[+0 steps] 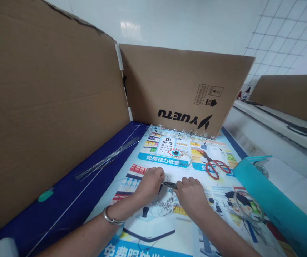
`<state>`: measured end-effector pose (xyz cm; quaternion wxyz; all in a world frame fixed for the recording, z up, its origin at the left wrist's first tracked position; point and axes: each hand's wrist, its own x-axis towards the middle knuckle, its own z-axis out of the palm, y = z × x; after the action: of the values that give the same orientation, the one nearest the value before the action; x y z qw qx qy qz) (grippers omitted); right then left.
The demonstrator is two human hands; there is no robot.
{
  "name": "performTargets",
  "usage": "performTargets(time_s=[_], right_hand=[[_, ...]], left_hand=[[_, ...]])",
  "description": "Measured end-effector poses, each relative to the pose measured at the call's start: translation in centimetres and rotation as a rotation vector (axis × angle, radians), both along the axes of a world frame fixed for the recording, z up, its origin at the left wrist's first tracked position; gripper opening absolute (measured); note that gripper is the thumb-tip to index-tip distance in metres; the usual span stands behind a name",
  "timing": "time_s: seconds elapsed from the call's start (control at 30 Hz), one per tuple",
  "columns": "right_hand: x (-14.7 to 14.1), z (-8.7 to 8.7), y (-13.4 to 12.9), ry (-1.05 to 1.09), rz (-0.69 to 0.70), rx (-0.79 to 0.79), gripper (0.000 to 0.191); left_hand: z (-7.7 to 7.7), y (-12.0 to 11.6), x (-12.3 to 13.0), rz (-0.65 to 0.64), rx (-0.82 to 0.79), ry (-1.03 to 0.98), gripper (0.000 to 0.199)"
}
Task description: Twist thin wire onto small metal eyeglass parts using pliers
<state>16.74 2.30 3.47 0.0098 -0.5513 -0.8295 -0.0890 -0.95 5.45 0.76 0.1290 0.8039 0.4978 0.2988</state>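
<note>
Forearms (220, 228), fingers (190, 181) (right) around pliers (170, 185)

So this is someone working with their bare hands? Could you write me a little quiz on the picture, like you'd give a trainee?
1. Multiple choice: what does the right hand grip?
A) a hammer
B) pliers
C) a paintbrush

2. True or false: the silvery bracelet is on the left wrist.

3. Short answer: what colour are the handles of the scissors lying on the printed sheet?

Key:
1. B, pliers
2. True
3. Red
</note>
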Motion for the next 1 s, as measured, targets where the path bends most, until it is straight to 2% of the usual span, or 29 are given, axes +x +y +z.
performTargets(time_s=[0.5,1.0], right_hand=[[0.01,0.49,-0.07,0.043,-0.014,0.012,0.018],[0.43,-0.14,0.27,0.061,0.012,-0.029,0.017]], left_hand=[[0.53,-0.26,0.11,0.015,0.005,-0.075,0.017],[0.5,-0.44,0.11,0.006,0.005,-0.132,0.017]])
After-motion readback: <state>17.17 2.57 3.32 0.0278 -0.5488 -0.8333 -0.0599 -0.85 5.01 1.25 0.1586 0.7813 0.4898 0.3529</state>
